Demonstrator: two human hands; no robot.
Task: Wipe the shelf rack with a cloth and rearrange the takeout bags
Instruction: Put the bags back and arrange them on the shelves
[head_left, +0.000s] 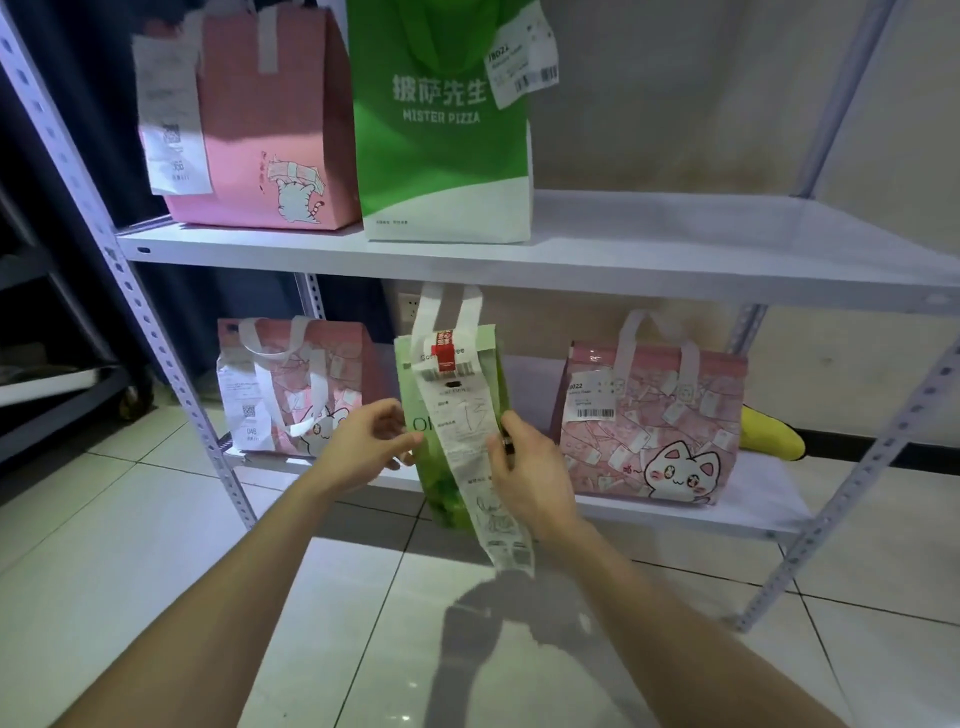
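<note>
A pale tiled floor (156, 545) runs under a white metal shelf rack (623, 249) set against a cream wall. On the upper shelf a pink cat bag (270, 130) stands just beside a green Mister Pizza bag (441, 156), each with a slip attached. On the lower shelf (727, 506) a pink patterned bag (291, 389) sits at the left and a pink kitten bag (660, 431) at the right; something yellow (769, 431) lies behind that one. Between them, at the shelf's front edge, is a light green takeout bag (452, 374) with white handles and a long receipt (467, 441) hanging down. The left hand (363, 447) has its fingers curled at the bag's left side, touching it. The right hand (530, 478) pinches the receipt's edge.
</note>
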